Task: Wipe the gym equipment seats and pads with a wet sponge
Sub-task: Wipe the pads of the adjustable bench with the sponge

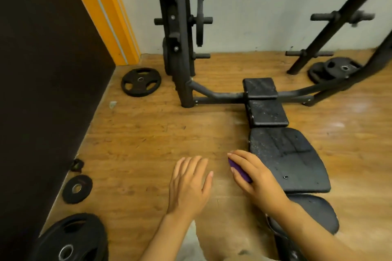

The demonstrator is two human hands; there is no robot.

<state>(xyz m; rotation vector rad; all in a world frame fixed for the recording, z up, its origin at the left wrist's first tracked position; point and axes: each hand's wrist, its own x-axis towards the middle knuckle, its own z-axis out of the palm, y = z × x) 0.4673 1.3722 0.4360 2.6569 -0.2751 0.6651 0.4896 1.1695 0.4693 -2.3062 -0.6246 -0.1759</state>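
Note:
A black weight bench runs from the lower right towards the rack. Its wide back pad is dusty and scuffed, and two smaller pads lie beyond it. A rounded seat pad shows below my right arm. My right hand is shut on a purple sponge, at the left edge of the wide pad. My left hand hovers flat over the wooden floor, fingers together and holding nothing.
Black weight plates lie on the wooden floor: one near the rack, a small one and a large one at the left, more at the far right. The rack upright stands behind. A dark wall panel borders the left.

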